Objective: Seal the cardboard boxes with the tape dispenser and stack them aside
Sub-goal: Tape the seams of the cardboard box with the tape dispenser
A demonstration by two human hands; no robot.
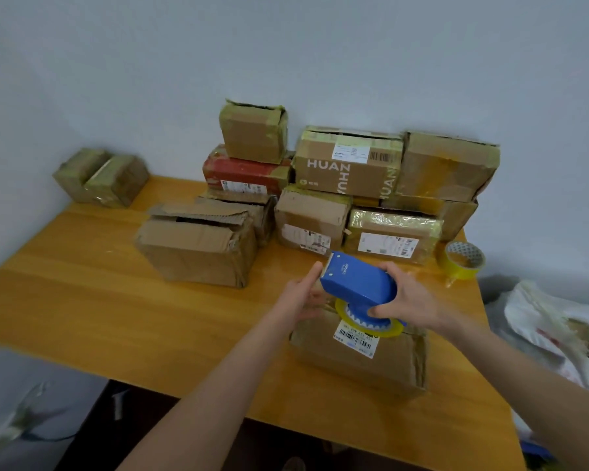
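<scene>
A blue tape dispenser with a yellowish tape roll hangs just above a cardboard box near the table's front right. My right hand grips the dispenser's rear end and hub. My left hand touches its front left side, fingers spread beside the blade end. The box under it carries a white barcode label. An unsealed box with loose flaps sits to the left. A stack of taped boxes stands against the wall.
A spare yellow tape roll lies at the table's right edge. Two small taped boxes sit at the far left corner. A white plastic bag lies off the wooden table to the right.
</scene>
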